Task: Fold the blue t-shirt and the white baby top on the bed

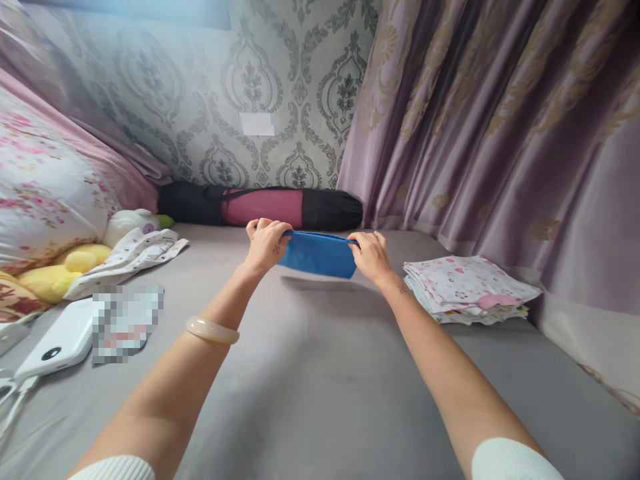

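The left hand (267,243) and the right hand (371,255) are both closed in a pinch, and the upper edge of a blue cloth (320,257) is gripped by them near its two ends. It is held stretched between them, above the grey sheet (320,393). A bangle (213,331) is worn on the left forearm. To the right of the right hand, folded fabrics (467,287) are stacked. Beyond both hands, a black-and-pink bag (263,208) is laid lengthwise. Left of the left hand, a spotted cloth (127,260), a yellow toy (50,277) and a power bank (63,340) are placed.
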### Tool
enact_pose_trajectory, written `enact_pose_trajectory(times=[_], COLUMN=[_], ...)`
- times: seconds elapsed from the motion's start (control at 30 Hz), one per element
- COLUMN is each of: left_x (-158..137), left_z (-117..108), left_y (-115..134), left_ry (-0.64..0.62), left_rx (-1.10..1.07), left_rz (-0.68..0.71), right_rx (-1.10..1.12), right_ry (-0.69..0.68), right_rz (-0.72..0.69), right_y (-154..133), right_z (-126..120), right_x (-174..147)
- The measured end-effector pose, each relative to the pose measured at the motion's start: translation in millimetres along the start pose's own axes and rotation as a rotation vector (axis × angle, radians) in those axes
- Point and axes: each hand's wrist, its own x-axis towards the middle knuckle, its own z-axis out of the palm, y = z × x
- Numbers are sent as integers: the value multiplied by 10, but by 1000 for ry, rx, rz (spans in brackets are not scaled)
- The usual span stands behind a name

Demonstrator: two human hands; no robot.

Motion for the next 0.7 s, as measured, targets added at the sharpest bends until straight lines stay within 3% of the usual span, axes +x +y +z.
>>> enact_pose_trajectory(times=[0.1, 0.27, 0.53, 0.7], left_x=[-94, -368, -880, -1070], left_z=[55, 118, 84, 77], left_y=[-36, -243, -402, -474], left_ry=[29, -119, -221, -347], left_rx=[135, 363, 478, 484], left_rz=[42, 95, 230, 292], right_rx=[-43, -49, 12, 21], right_ry=[74, 12, -28, -140], right_rz=[-34, -98, -206, -230], right_y=[-42, -18, 22, 2], right_z=[64, 236, 372, 417], right_x=[-60, -319, -789, -993])
